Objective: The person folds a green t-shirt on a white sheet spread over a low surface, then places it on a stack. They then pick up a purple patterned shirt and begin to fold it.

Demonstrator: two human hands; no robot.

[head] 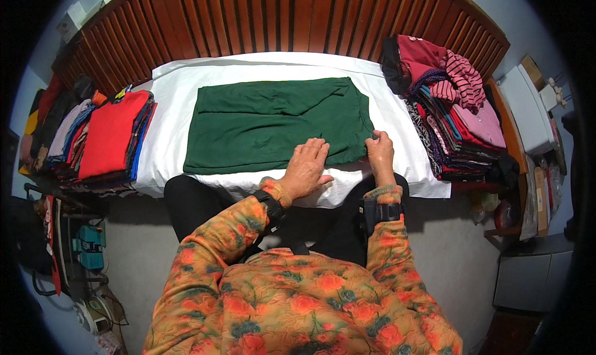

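Note:
A dark green garment [260,126] lies spread on a white sheet [160,122], its long side towards me. One sleeve appears laid along the far side, and small wrinkles run across the cloth. My left hand [305,168] rests on the garment's near edge, fingers extended and slightly apart, thumb towards the right. At the right end, my right hand [381,152] pinches the garment's near corner between thumb and fingers. A black strap is on each of my wrists.
Folded clothes stand in a stack topped by a red garment [114,133] on the left. Another tall clothes stack [461,145] rises on the right, with loose clothing on top. A slatted wooden headboard [279,19] borders the far side. A white cabinet [526,108] stands farther right.

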